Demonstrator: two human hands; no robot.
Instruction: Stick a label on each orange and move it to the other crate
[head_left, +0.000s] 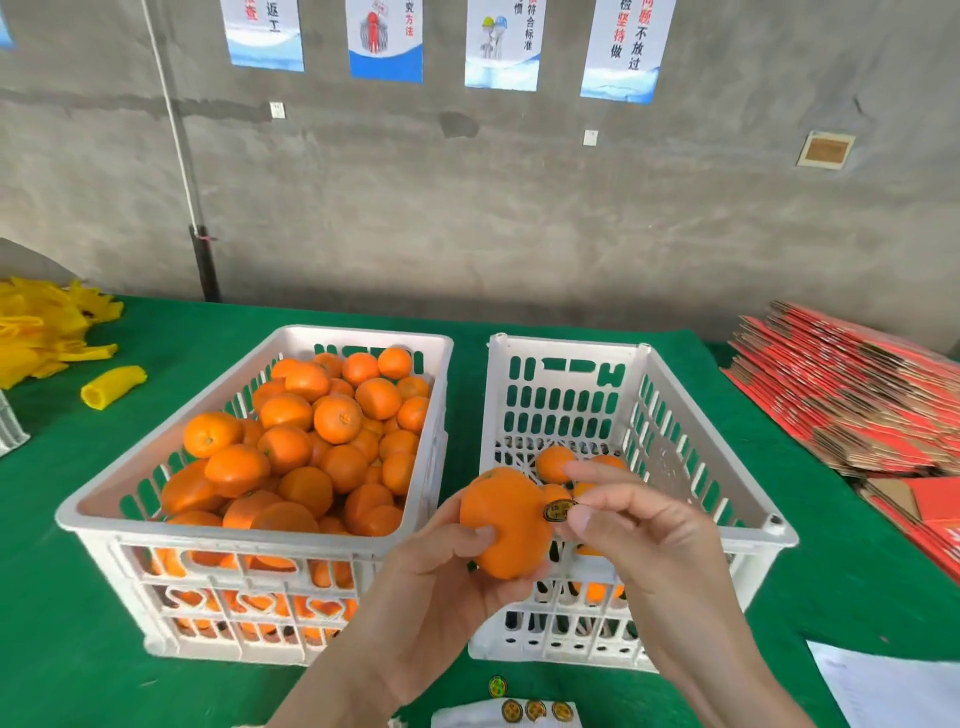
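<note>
So, the orange (506, 525) is up in the air over the near middle of the table (78, 649), in front of the gap between the two crates, with the left hand (431, 587) curled round it from below. The right hand (639, 535) pinches a label (557, 510) at its right side; can't tell if it's stuck down yet. Early days, I'd say: the right crate (691, 415) has maybe five oranges in the bottom, while the left crate (249, 535) is heaped with dozens, too many to count. Labels: one in the fingers, three on the sheet (467, 716) at the near edge, and one loose label (497, 686) just beside it.
</note>
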